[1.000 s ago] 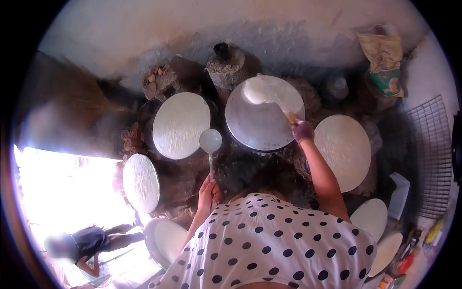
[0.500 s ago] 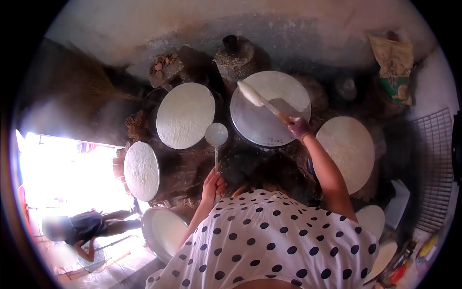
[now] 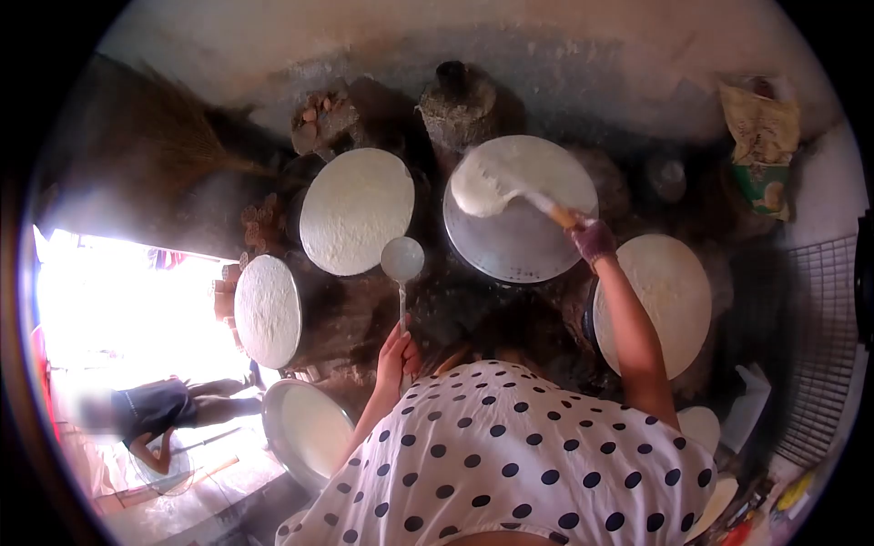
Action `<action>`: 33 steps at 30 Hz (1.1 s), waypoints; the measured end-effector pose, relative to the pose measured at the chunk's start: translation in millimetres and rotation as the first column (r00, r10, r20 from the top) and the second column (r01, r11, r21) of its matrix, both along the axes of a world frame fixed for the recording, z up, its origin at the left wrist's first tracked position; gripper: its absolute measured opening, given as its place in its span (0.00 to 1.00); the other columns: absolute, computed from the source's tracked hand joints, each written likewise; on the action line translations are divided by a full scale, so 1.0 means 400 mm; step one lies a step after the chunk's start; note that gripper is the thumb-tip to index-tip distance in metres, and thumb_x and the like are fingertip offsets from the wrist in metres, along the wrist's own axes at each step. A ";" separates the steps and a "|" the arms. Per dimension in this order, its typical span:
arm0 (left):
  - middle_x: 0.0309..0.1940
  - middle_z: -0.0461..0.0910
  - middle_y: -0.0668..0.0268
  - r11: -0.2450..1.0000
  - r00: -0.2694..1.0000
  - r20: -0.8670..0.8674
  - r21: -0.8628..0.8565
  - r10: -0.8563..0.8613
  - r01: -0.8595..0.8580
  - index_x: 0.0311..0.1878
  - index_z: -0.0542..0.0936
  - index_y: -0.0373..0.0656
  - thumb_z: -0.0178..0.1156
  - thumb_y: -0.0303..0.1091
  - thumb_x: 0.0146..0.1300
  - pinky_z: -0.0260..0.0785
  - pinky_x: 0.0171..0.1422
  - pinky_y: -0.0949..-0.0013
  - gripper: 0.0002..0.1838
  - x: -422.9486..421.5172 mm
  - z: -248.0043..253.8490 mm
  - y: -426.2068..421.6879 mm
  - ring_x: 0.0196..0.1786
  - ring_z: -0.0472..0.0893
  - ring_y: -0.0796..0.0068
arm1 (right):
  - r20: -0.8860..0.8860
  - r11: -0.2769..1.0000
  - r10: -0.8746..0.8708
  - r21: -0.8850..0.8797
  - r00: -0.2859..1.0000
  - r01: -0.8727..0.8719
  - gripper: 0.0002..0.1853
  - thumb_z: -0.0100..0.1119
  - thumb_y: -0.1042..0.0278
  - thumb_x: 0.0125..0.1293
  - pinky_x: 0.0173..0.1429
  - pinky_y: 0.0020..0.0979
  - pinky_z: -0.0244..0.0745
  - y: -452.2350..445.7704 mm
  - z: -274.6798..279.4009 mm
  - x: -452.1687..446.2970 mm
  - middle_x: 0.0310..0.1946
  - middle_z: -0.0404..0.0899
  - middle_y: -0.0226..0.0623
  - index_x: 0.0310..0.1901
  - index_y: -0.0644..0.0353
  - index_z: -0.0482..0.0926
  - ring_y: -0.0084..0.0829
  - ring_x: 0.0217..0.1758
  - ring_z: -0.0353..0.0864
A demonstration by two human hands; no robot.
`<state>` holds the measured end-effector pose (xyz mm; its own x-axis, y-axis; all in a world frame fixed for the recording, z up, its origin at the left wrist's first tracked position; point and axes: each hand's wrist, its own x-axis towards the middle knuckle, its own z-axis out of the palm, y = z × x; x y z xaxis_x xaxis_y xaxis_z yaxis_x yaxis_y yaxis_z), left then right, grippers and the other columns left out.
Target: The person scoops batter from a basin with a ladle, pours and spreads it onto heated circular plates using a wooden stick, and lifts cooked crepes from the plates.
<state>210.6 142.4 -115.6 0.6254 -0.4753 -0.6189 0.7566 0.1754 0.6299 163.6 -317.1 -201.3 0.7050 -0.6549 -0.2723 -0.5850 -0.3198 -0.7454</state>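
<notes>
My left hand (image 3: 399,355) is closed round the handle of a metal ladle (image 3: 402,260), its round bowl raised between two pans. My right hand (image 3: 594,240), in a dark reddish glove, grips the wooden handle of a spatula (image 3: 539,202). White batter coats the spatula's blurred head, which lies over the far left part of a round metal pan (image 3: 519,259). White batter covers the far part of that pan, while bare metal shows on its near side. Beneath my right forearm is another round pan of white batter (image 3: 669,300).
Further white-topped rounds stand left, one large (image 3: 357,214) and one smaller (image 3: 268,311). A basin of white liquid (image 3: 314,428) sits near my left elbow. Behind the pans is a stump-like block (image 3: 455,114); a sack (image 3: 763,146) leans far right. Another person (image 3: 159,408) is outside the doorway.
The spatula has swept batter leftward and nearer on the pan, and its head now looks wider and smeared. My left hand still holds the ladle in nearly the same place.
</notes>
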 end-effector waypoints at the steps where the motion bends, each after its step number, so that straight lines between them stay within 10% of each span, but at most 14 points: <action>1: 0.18 0.54 0.74 1.000 1.000 -0.005 0.006 0.006 -0.006 0.69 0.63 0.55 0.42 0.33 0.74 0.55 0.16 0.74 0.21 -0.003 -0.008 0.002 0.12 0.55 0.82 | -0.005 1.000 0.006 0.006 1.000 -0.006 0.18 0.61 0.57 0.59 0.47 0.39 0.76 -0.001 -0.016 0.012 0.42 0.82 0.47 0.53 0.40 0.81 0.46 0.44 0.82; 3: 0.17 0.53 0.75 1.000 1.000 -0.001 0.031 -0.003 0.003 0.69 0.63 0.55 0.42 0.33 0.74 0.55 0.16 0.73 0.21 0.002 -0.022 0.002 0.12 0.55 0.82 | -0.041 0.951 0.051 -0.302 0.998 -0.061 0.18 0.61 0.59 0.58 0.47 0.38 0.76 0.008 -0.036 0.045 0.42 0.82 0.47 0.52 0.41 0.81 0.43 0.44 0.83; 5: 0.17 0.53 0.75 1.000 1.000 0.000 0.015 0.012 -0.012 0.69 0.63 0.55 0.42 0.33 0.74 0.55 0.15 0.73 0.21 -0.002 -0.020 0.004 0.12 0.55 0.82 | -0.168 0.978 0.105 -0.163 0.980 -0.132 0.19 0.61 0.59 0.58 0.47 0.38 0.75 -0.004 -0.080 0.039 0.42 0.82 0.48 0.53 0.41 0.81 0.42 0.45 0.83; 8: 0.17 0.54 0.75 0.999 0.999 -0.006 -0.031 0.036 -0.036 0.68 0.63 0.54 0.42 0.33 0.74 0.55 0.15 0.73 0.21 -0.027 -0.015 0.009 0.12 0.56 0.82 | 0.274 0.904 0.424 -0.079 0.863 -0.419 0.22 0.60 0.56 0.57 0.49 0.38 0.75 -0.072 -0.141 -0.031 0.43 0.82 0.48 0.55 0.43 0.80 0.45 0.45 0.83; 13: 0.17 0.55 0.75 0.992 0.991 -0.064 0.054 0.121 -0.117 0.68 0.64 0.54 0.43 0.32 0.74 0.54 0.16 0.74 0.21 -0.063 0.011 -0.003 0.12 0.56 0.82 | 0.017 0.976 0.108 -0.191 0.994 -0.103 0.19 0.61 0.62 0.61 0.48 0.34 0.76 -0.023 0.051 0.049 0.41 0.83 0.46 0.54 0.51 0.80 0.40 0.43 0.85; 17: 0.17 0.55 0.75 0.994 0.994 -0.033 0.026 0.108 -0.107 0.68 0.64 0.54 0.43 0.32 0.74 0.53 0.16 0.75 0.21 -0.101 0.004 0.022 0.12 0.56 0.82 | 0.013 0.860 0.460 -0.255 0.888 -0.442 0.17 0.62 0.63 0.60 0.49 0.35 0.76 -0.094 -0.064 0.023 0.46 0.82 0.45 0.52 0.49 0.82 0.43 0.46 0.83; 19: 0.17 0.54 0.75 0.994 0.995 -0.004 0.045 0.105 -0.104 0.69 0.63 0.55 0.42 0.33 0.74 0.53 0.16 0.75 0.21 -0.118 -0.004 0.035 0.12 0.55 0.83 | -0.004 0.565 0.763 -0.481 0.646 -0.670 0.16 0.61 0.66 0.61 0.50 0.34 0.76 -0.157 -0.092 -0.007 0.47 0.83 0.42 0.52 0.48 0.82 0.42 0.47 0.83; 20: 0.17 0.54 0.75 0.992 0.993 -0.013 0.037 0.117 -0.117 0.69 0.63 0.55 0.42 0.34 0.74 0.53 0.16 0.75 0.21 -0.129 -0.005 0.044 0.12 0.55 0.83 | 0.030 0.829 0.559 -0.025 0.828 -0.559 0.25 0.66 0.65 0.56 0.55 0.37 0.75 -0.180 -0.108 -0.007 0.51 0.80 0.43 0.58 0.36 0.77 0.42 0.50 0.81; 21: 0.17 0.54 0.75 0.991 0.992 -0.022 0.035 0.128 -0.127 0.69 0.62 0.55 0.42 0.34 0.75 0.53 0.16 0.75 0.21 -0.140 -0.001 0.058 0.13 0.55 0.83 | 0.061 0.871 0.487 0.050 0.871 -0.490 0.24 0.65 0.58 0.57 0.53 0.37 0.75 -0.176 -0.066 0.002 0.48 0.81 0.44 0.58 0.36 0.77 0.43 0.48 0.82; 23: 0.18 0.54 0.75 0.988 0.993 -0.006 0.096 0.122 -0.121 0.69 0.62 0.55 0.42 0.34 0.74 0.54 0.16 0.75 0.21 -0.135 0.003 0.054 0.13 0.56 0.83 | -0.133 0.882 0.351 -0.285 0.927 -0.375 0.20 0.59 0.54 0.62 0.53 0.38 0.76 -0.134 -0.053 0.048 0.49 0.80 0.43 0.56 0.37 0.78 0.43 0.48 0.81; 27: 0.17 0.55 0.75 0.990 0.990 -0.081 0.089 0.118 -0.111 0.69 0.63 0.57 0.43 0.34 0.74 0.56 0.16 0.75 0.21 -0.102 -0.036 0.070 0.13 0.57 0.83 | -0.368 0.913 0.313 -0.137 0.875 -0.384 0.18 0.54 0.52 0.64 0.51 0.39 0.76 -0.068 -0.036 0.052 0.51 0.79 0.43 0.54 0.41 0.80 0.45 0.48 0.80; 31: 0.17 0.54 0.75 0.994 0.991 -0.078 0.027 0.105 -0.103 0.69 0.63 0.57 0.44 0.35 0.74 0.56 0.16 0.74 0.21 -0.092 -0.092 0.097 0.12 0.56 0.83 | -0.178 0.663 0.642 -0.360 0.746 -0.657 0.24 0.59 0.66 0.61 0.45 0.38 0.76 -0.106 -0.017 -0.197 0.45 0.82 0.39 0.61 0.50 0.74 0.39 0.42 0.82; 33: 0.17 0.55 0.75 0.995 0.995 -0.049 0.051 0.085 -0.083 0.69 0.63 0.57 0.44 0.35 0.74 0.56 0.16 0.75 0.21 -0.091 -0.095 0.097 0.13 0.57 0.83 | 0.141 0.948 0.264 0.147 0.954 -0.284 0.27 0.57 0.75 0.63 0.42 0.31 0.75 -0.129 -0.075 -0.326 0.39 0.82 0.37 0.66 0.55 0.68 0.29 0.36 0.81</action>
<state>174.4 181.1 -153.8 0.6289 -0.3912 -0.6719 0.7718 0.2098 0.6002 33.2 -368.8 -231.3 0.8843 -0.3857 -0.2632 -0.3967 -0.3231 -0.8592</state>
